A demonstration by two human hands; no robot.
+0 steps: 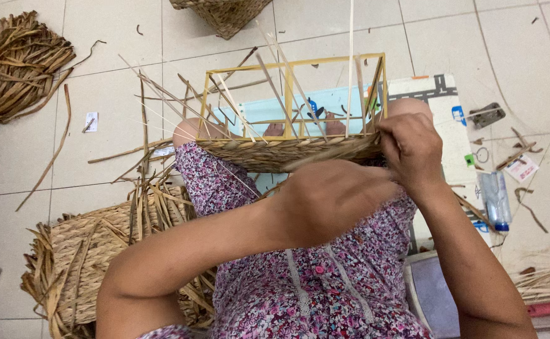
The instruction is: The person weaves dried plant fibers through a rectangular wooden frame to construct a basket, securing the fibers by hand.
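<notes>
Nearest the lens, the left hand (328,201) is blurred, knuckles up, over the lap; whether its fingers grip a strand cannot be told. Beyond it, the right hand (411,150) pinches the woven rim of the half-made brown straw basket on a yellow wire frame (287,147), resting on the knees. Dried straw bundles (21,66) lie on the tiled floor (112,37).

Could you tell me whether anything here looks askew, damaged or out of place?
Nothing looks damaged. The thin upright sticks in the yellow frame lean at uneven angles above the woven band, which the right hand grips. Dry strips lie scattered on the tiled floor.
</notes>
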